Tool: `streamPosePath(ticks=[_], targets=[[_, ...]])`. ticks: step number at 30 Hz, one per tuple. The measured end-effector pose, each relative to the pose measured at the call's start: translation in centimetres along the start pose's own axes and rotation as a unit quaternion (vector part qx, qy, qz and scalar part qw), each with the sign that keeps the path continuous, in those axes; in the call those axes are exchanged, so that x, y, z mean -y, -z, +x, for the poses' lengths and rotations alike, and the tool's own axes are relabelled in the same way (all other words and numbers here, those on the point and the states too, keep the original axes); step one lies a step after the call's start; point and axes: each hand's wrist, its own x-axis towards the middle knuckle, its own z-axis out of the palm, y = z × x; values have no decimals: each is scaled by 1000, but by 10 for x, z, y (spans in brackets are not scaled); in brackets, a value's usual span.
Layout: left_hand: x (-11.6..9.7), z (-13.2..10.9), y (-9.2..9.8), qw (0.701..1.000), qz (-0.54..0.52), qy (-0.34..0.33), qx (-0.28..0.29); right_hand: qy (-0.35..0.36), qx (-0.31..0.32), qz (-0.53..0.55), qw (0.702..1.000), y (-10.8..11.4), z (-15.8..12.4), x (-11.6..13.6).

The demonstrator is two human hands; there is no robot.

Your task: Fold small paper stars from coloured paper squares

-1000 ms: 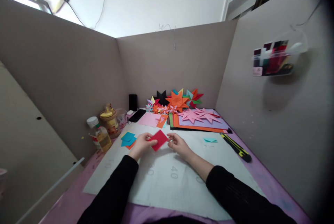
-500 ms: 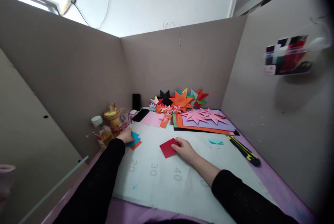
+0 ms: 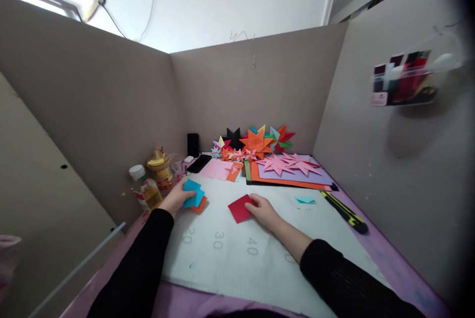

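Note:
Between the thumb and fingers of my left hand [image 3: 177,198] are blue paper squares [image 3: 193,195], fanned so their corners overlap. An orange paper square [image 3: 201,204] shows beneath them; whether it is also gripped I cannot tell. My right hand [image 3: 261,209] pinches a red paper square [image 3: 239,208] by its right edge, over the middle of the white mat [image 3: 233,268]. Farther right on the mat lies a folded light-turquoise paper piece [image 3: 306,200], apart from both hands.
Folded paper stars [image 3: 258,144] lean at the back wall. Pink stars [image 3: 276,164] lie on stacked coloured sheets [image 3: 260,180]. A yellow-black box cutter [image 3: 345,211] rests at the right. Bottles and jars [image 3: 160,172] stand left, near a black phone [image 3: 199,163].
My left hand has lifted the blue papers slightly and shifted them right, with more of them showing now. The orange square has also moved right. My right hand stays nearly still with the red square.

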Motion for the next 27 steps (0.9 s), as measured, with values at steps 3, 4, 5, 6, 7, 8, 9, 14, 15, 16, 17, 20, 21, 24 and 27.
streamPosePath(ticks=[3,4,5,6,7,8,9,14,15,16,17,20,21,24,27], targets=[[-14,-11,-36,988,-149,-40,-7,-40,-22,119,992,-1,1,4],[-16,-15,-52,981,-190,-36,-4,-53,-31,154,986,-2,1,6],[-17,-19,-71,975,-223,-23,-1,-62,-36,183,981,-2,1,8],[-17,-24,-89,969,-246,-13,10,-63,-39,206,976,-2,1,10],[-16,-29,-107,964,-263,-10,23,-57,-38,226,972,-2,0,11],[-13,-34,-123,960,-278,-14,33,-51,-33,239,969,-2,0,12],[-11,-39,-136,958,-285,-11,29,-48,-31,245,968,-2,-1,12],[0,-52,-152,945,-290,18,149,-60,-105,190,974,1,2,4],[0,-52,-149,942,-295,20,160,-56,-125,171,976,1,3,3],[1,-51,-146,941,-297,23,162,-52,-140,151,977,2,4,2],[0,-50,-143,942,-294,23,161,-47,-151,133,978,2,5,2],[1,-46,-141,953,-262,-9,150,-48,-152,106,982,0,5,4],[1,-46,-142,958,-247,-26,144,-46,-144,103,983,0,4,5],[4,-44,-144,966,-229,-58,106,-8,-115,82,990,-1,2,6],[5,-41,-141,964,-253,-55,63,22,-105,75,991,2,3,6]])
